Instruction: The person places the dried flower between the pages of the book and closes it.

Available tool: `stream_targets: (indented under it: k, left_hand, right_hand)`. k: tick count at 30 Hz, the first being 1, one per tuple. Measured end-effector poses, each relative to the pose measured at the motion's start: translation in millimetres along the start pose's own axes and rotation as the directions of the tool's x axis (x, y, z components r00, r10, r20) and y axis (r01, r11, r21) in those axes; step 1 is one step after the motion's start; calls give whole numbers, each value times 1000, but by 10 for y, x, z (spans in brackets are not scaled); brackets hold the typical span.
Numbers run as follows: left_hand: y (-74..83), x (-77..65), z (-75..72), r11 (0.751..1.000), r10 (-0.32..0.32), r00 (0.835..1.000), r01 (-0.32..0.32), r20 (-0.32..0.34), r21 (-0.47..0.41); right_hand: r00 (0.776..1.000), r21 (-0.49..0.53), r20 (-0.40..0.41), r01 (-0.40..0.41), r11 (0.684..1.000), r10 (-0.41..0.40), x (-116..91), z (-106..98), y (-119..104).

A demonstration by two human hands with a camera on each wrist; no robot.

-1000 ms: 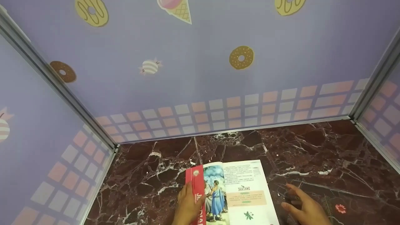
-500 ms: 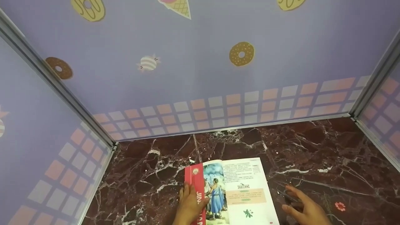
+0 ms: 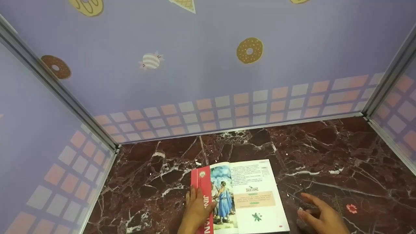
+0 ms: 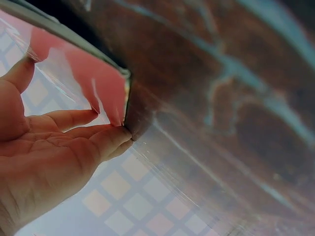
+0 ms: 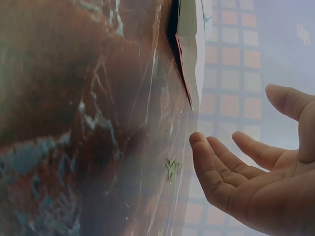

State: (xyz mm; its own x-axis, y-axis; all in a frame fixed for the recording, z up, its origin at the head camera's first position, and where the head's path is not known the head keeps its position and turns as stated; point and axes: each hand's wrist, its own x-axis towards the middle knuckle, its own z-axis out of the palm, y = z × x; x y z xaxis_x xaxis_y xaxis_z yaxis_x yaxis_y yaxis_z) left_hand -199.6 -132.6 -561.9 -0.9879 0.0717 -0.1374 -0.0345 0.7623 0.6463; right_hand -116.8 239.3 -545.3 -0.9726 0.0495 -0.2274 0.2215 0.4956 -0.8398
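Note:
An open book (image 3: 256, 182) lies on the table, its right page printed with text and its left page showing a painted scene of robed figures. Along its left side runs a red cover flap (image 3: 202, 185) with white lettering. My left hand (image 3: 197, 209) rests on this flap, thumb towards the painted page. In the left wrist view, the fingertips (image 4: 120, 129) touch the red surface near its edge. My right hand (image 3: 321, 216) hovers to the right of the book with nothing in it, fingers loosely bent and thumb apart, as the right wrist view also shows.
Right of the right hand lie a small red flower (image 3: 351, 208) and a thin green sprig (image 3: 338, 204). The dark red marbled table (image 3: 156, 195) meets purple wall panels (image 3: 195, 71) at the back and both sides.
The head view has tilted slightly, so the walls and table appear higher. The left hand has stayed on the flap, and the right hand has stayed beside the book.

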Motion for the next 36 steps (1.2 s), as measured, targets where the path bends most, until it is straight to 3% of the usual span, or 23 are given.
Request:
stream_targets:
  k: [9,14,21,25,33,36]
  left_hand:
    - [9,-5,18,1000,16,1000,-16,10,4]
    - [4,-11,46,999,43,999,-43,-5,5]
    - [-5,-20,12,998,60,998,-60,-20,14]
    - [-5,-18,-14,999,34,999,-34,-18,14]
    - [-1,-18,0,999,16,1000,-16,2,41]
    - [5,-21,2,999,15,1000,-15,7,41]
  right_hand:
    - [1000,5,-15,6,1000,-6,-37,-68,-1]
    - [995,-99,-99,11,995,-21,-62,-104,2]
    - [968,-220,-239,18,975,-71,37,-189,10]
    - [951,-265,-291,30,964,-110,133,-222,49]
    - [944,-309,-307,22,951,-121,211,-199,156]
    - [932,-326,-332,33,945,-147,231,-159,192]
